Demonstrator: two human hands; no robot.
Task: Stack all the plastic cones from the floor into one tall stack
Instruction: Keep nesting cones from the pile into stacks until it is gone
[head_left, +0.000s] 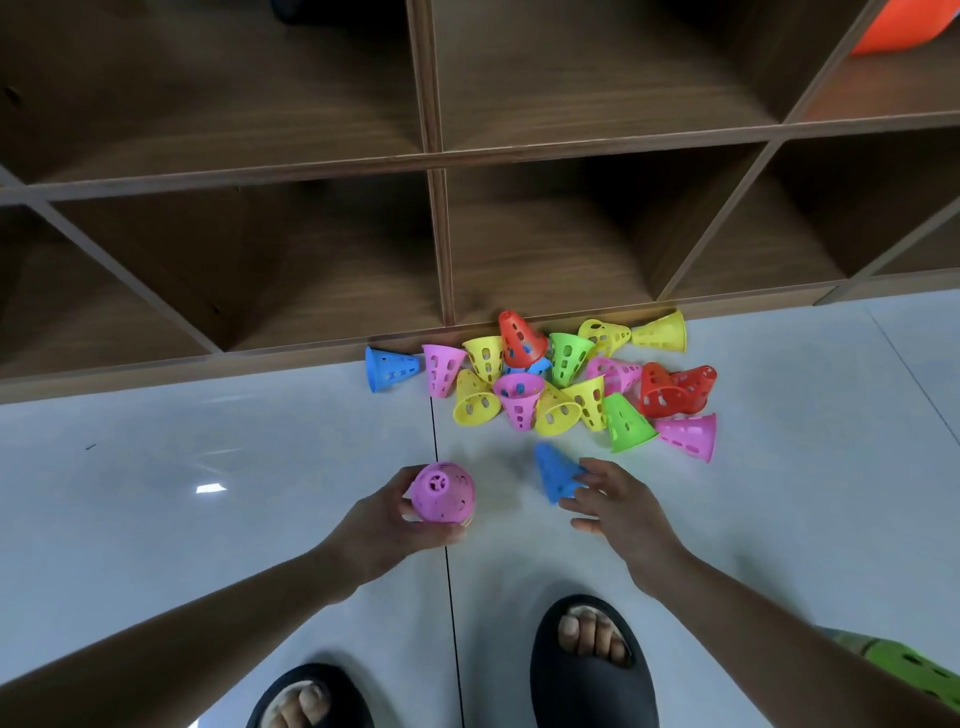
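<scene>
Head view: the only camera, looking down at a pale tiled floor (260, 467).
Left hand (400, 525): curled round a pink cone (441, 493), held above the floor with its narrow top towards the camera.
Right hand (618, 504): fingers spread and fairly straight, their tips touching the wide end of a blue cone (557, 470), which is blurred; no grip can be made out.
Pile of cones (545, 384): yellow, pink, green, red and blue ones, mostly on their sides and touching, lying against the foot of the wooden shelf unit (436, 234).
Stray blue cone (387, 369): on its side at the pile's left edge, beside a pink one.
Feet: two black slippers (592, 670) near the bottom edge.
Bottom right corner: a green perforated piece (904, 667), partly hidden behind the right arm.
Top right compartment: an orange object (893, 26), cut off by the frame.
</scene>
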